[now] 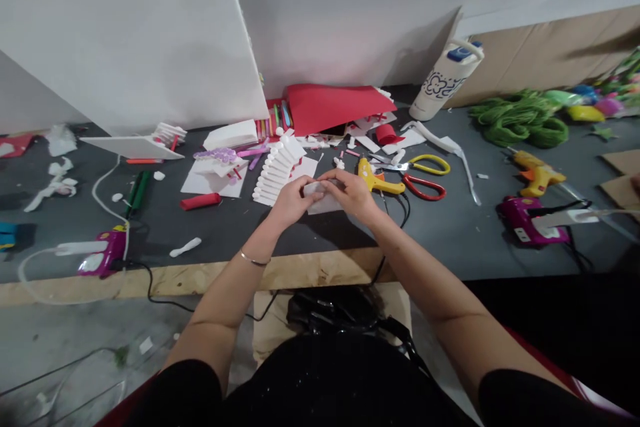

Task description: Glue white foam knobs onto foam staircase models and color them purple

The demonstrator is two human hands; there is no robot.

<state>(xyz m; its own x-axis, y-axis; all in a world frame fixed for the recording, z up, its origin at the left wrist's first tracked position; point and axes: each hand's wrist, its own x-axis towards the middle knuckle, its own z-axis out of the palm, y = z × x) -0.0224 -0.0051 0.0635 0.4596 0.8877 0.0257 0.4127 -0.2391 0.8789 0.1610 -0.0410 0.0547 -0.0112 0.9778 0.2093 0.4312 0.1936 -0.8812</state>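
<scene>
Both hands meet over the table just left of the yellow hot glue gun [376,179]. My left hand [296,202] is closed, its thumb and fingers pinching the top of a small white piece of paper [323,203]. From the other side my right hand [353,195] pinches the same piece, fingertips nearly touching the left ones. The fingers hide the paper's upper edge and anything small between them. Directly left of my hands lies a fanned row of white round-ended strips [275,170]. Scissors with one yellow and one red handle [424,188] rest to the right.
A red sheet [335,107] and paper scraps lie at the back. A white bottle [445,80] stands at the back right, near green cord [520,119]. Purple power strips sit at left [103,252] and right [533,221]. Cables cross the wooden front edge [320,268].
</scene>
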